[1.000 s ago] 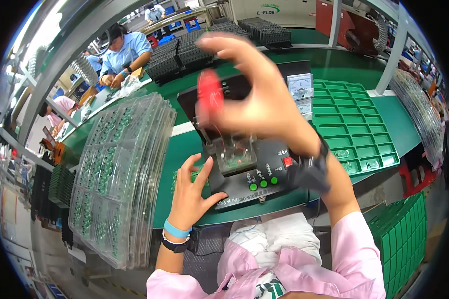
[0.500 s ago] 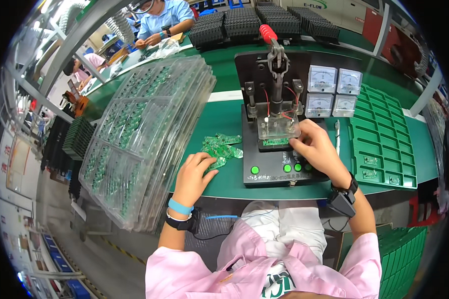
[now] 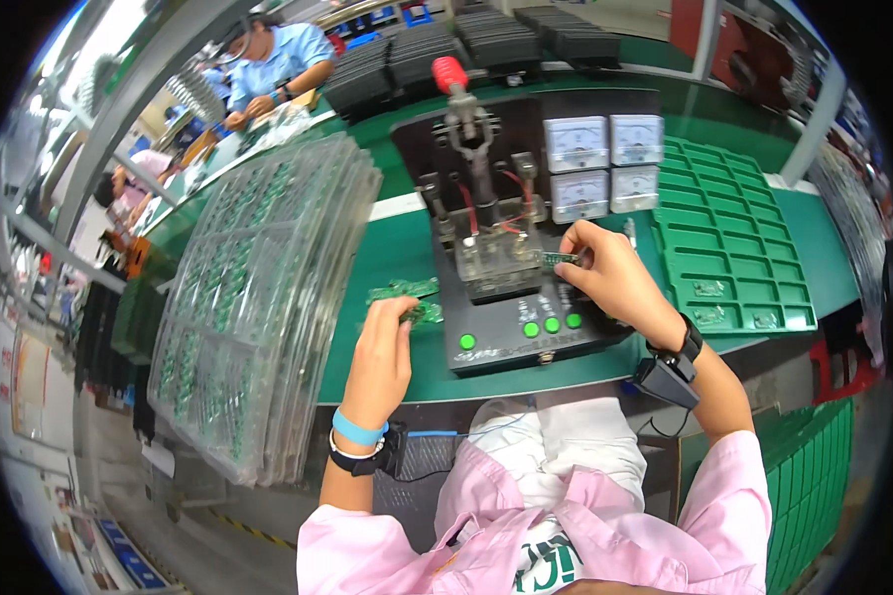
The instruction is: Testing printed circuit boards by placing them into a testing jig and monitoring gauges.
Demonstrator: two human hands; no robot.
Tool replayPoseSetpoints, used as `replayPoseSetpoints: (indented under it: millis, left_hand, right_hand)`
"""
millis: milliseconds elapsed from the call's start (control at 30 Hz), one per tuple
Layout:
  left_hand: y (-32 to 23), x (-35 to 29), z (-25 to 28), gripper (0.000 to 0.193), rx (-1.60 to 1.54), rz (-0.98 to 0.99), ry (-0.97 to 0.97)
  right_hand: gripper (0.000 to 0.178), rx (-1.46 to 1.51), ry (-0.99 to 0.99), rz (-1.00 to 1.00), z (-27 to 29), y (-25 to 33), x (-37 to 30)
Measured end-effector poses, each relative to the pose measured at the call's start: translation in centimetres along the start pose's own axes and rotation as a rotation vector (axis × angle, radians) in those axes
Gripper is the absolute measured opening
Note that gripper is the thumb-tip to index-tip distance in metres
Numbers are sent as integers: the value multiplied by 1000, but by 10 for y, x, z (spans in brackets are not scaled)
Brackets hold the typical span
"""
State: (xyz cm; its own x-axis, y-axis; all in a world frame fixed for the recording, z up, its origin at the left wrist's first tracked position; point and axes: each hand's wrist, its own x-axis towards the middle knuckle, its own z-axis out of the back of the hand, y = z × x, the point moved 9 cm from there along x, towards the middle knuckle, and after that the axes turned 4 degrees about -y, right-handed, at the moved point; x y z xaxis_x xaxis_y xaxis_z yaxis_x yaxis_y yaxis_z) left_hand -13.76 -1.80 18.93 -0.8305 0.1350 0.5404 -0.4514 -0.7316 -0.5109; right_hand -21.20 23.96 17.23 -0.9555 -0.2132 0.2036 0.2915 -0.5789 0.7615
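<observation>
A small green circuit board [image 3: 558, 258] is pinched in the fingertips of my right hand [image 3: 610, 273], just right of the clear press plate [image 3: 501, 260]. The plate belongs to a black test fixture [image 3: 481, 342] with a red-handled toggle clamp [image 3: 449, 74] and green buttons. No board shows under the plate; its underside is partly hidden. My left hand [image 3: 379, 347] is at a loose pile of green circuit boards [image 3: 407, 290] left of the fixture. Its fingers and thumb close on one board at the pile's near side, their tips partly covering it.
Stacked clear trays of boards [image 3: 258, 288] stand at the left. Several panel meters [image 3: 577, 144] sit behind my right hand. To the right lies a green compartment tray [image 3: 734, 238] with a few boards. Black racks [image 3: 417, 55] line the back; a co-worker [image 3: 283, 64] sits far left.
My right hand has drawn the board out from under the clear plate toward the right. My left fingers have closed over the pile. The whole view has shifted, moving the fixture leftward in the picture.
</observation>
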Motion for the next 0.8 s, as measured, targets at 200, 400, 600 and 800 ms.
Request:
replayPoseSetpoints:
  millis: [200, 400, 600, 800]
  left_hand:
    - [-60, 14, -26, 29, -125, -195, 6]
    - [-81, 20, -54, 39, 46, -586, 42]
    - [-67, 27, -79, 39, 105, -432, 77]
    - [-66, 22, -89, 47, 195, -385, 230]
  right_hand:
    - [25, -102, -408, -7, 120, -87, -51]
    - [25, -541, -521, 25, 160, -132, -83]
    - [25, -404, -560, 86, 135, -62, -58]
    - [31, -272, -497, 569, 76, 85, -11]
